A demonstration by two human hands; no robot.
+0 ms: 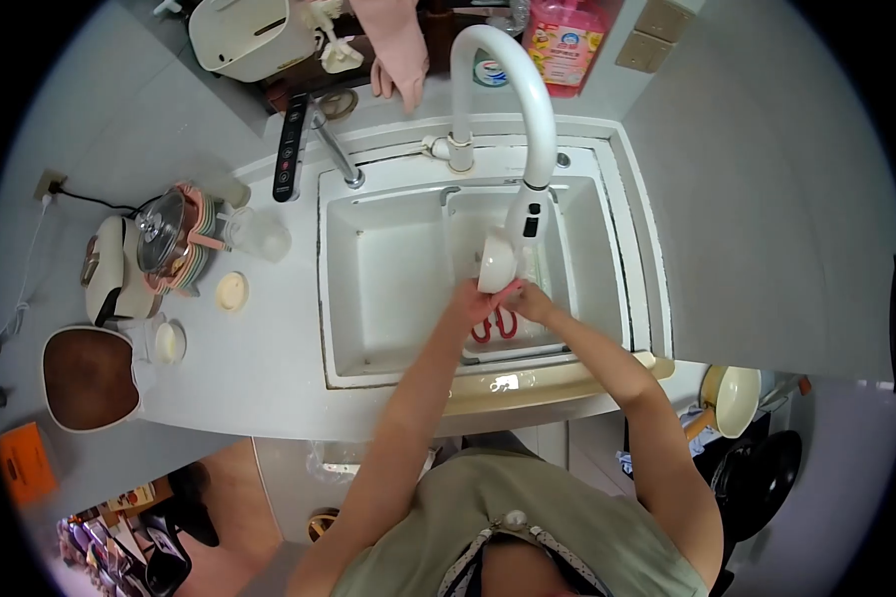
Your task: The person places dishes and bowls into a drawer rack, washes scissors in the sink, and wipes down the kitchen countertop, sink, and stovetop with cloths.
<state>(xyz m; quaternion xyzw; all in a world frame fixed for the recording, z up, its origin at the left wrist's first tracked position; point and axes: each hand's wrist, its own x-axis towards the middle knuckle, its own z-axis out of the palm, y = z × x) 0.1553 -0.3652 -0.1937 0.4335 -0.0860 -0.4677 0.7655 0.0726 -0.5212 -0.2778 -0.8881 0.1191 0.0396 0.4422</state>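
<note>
Hands (476, 300) partly curled — white bowl (497, 263) in left

A kitchen: sink (383, 279) and tall faucet (541, 124) in the desk (269, 373), rubber gloves (392, 45) near its back edge, pans (738, 403) beyond its right corner.

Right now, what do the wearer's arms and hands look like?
Bare left hand and bare right hand: no gloves, watch or bracelet visible. Both forearms are sleeveless. A muted green fabric top covers the torso, with pale patterned trim at the neckline.
</note>
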